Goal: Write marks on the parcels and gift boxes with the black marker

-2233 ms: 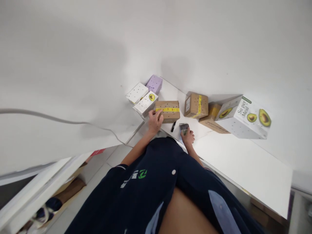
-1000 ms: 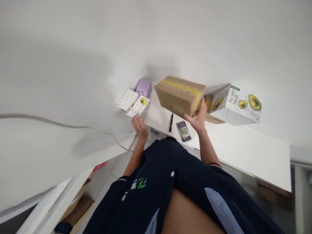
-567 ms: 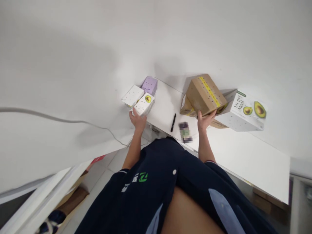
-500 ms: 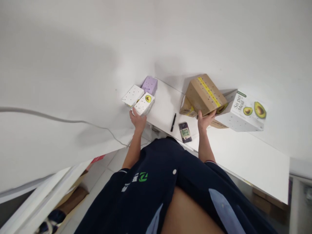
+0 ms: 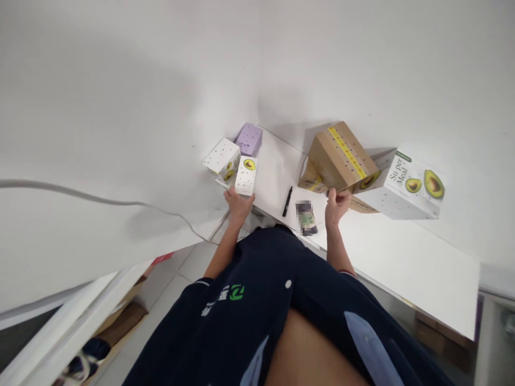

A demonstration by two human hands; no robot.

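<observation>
My left hand (image 5: pixel 238 207) grips the near end of a small white avocado box (image 5: pixel 245 177) at the table's left end. Against that box stands another white avocado box (image 5: pixel 222 156), with a lilac box (image 5: pixel 249 139) behind them. By the lower front edge of a large brown carton (image 5: pixel 341 155), my right hand (image 5: pixel 337 208) has its fingers drawn together. Whatever they may hold is too small or hidden to make out. That carton, with yellow tape across its top, rests tilted against a smaller brown carton (image 5: pixel 310 177).
A black marker (image 5: pixel 287 201) and a blurred phone-sized item (image 5: pixel 306 219) lie between my hands on the white table (image 5: pixel 418 257). Right of the cartons stands a large white "Super Meal" box (image 5: pixel 414 185). Walls meet behind the table; a cable (image 5: pixel 120 200) runs along the left one.
The front white box has turned more upright in view and shifted slightly right with my left hand. My right hand's fingers have drawn in from under the large carton's edge.
</observation>
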